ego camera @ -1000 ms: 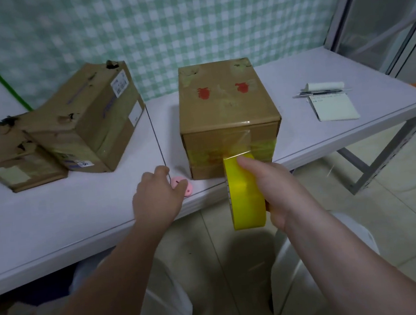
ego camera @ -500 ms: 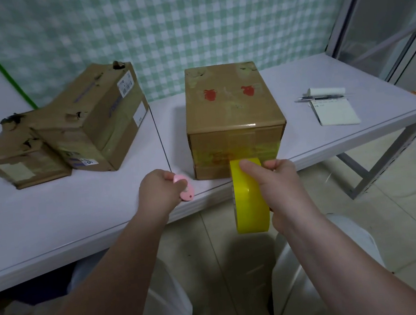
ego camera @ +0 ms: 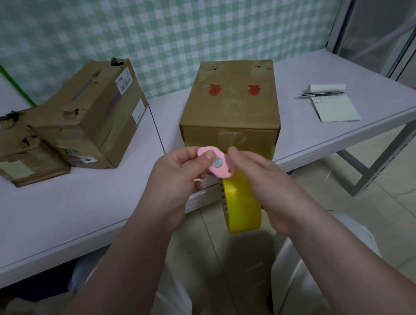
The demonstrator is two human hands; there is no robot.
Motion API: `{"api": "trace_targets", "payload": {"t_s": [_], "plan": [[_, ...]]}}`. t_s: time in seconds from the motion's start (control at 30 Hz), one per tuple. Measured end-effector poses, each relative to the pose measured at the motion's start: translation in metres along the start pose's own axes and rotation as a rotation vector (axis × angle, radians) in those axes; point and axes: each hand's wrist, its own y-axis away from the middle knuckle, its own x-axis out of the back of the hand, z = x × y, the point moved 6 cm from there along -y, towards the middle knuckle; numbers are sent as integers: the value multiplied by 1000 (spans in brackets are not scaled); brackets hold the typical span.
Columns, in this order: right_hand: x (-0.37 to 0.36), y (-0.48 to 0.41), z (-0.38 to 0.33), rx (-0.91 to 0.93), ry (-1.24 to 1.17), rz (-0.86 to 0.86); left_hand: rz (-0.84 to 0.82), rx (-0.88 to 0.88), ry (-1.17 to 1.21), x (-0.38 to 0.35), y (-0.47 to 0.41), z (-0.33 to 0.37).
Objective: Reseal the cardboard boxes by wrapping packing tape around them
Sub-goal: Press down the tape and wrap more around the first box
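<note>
Right grip: my right hand [ego camera: 263,177] curls round the yellow tape roll [ego camera: 242,205], which hangs just in front of the middle box [ego camera: 231,102].
Left grip: my left hand [ego camera: 176,184] pinches the pink cutter [ego camera: 215,164] before that box's near face.
Beyond: the battered boxes [ego camera: 93,118] lie on the desk [ego camera: 76,198], left of it.

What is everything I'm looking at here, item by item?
Tall box: one, brown with red marks, middle of table.
Big battered box: one, brown, tilted, left on table.
Small battered box: one, brown, far left, against the big one.
Tape roll: one, yellow, below the table edge.
Small tool: one, pink with metal disc, between the hands.
Notepad: one, white, right on table.
Pen: one, dark, behind notepad.
Table: one, white.
Left hand: pinches the tool.
Right hand: holds the roll, fingertip at the tool.
</note>
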Motion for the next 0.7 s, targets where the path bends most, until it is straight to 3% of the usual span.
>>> {"api": "trace_targets", "payload": {"t_s": [0.2, 0.3, 0.4, 0.6, 0.7], "plan": [[2, 2, 0, 43, 10, -12, 8, 71, 118, -21, 4, -7], [1, 1, 4, 8, -27, -45, -13, 266, 166, -27, 2, -24], [0, 3, 5, -49, -72, -84, -134, 388, 176, -35, 2, -33], [11, 10, -11, -69, -13, -159, -201, 307, 207, -42, 1, -23], [27, 10, -25, -35, 103, -100, -205, 280, 241, -45, 1, -20]]}}
